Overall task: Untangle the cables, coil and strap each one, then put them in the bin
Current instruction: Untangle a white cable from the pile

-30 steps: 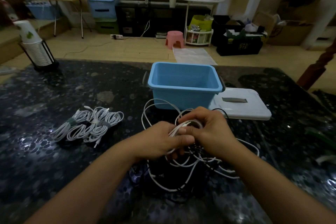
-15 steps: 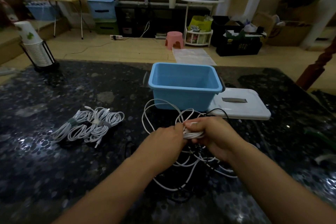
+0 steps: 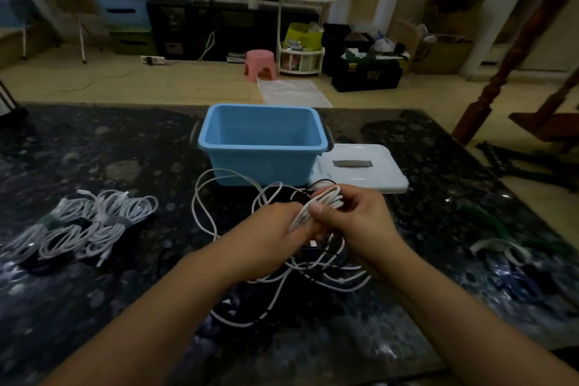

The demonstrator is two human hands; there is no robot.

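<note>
- Since half a second ago, both hands have lifted slightly and the small coil [image 3: 326, 202] has grown, its loops now standing clear above the right hand's [image 3: 354, 222] thumb; bin and bundles have not shifted.
- Right hand, centre of frame: thumb and curled fingers pinch the coil of white cable; left hand [image 3: 275, 235], touching it, curls round the strand feeding in, though its fingertips are hidden.
- Loose tangle [image 3: 282, 263], white and black cables, lies on the table [image 3: 94, 307] under both hands; long loops reach toward the bin.
- Blue bin [image 3: 261, 141], upper centre, stands open and looks empty; its white lid [image 3: 360, 169] lies flat just to its right.
- Three strapped bundles [image 3: 81, 226] rest at left of frame, not yet binned.
- Risk, judged: the feeding strand may snag in the tangle and drag it along; a slackened pinch would let the springy loops fan open.
- Materials: cable thin, smooth, round and flexible; bin and lid rigid moulded plastic; table dark, glossy, speckled stone.
</note>
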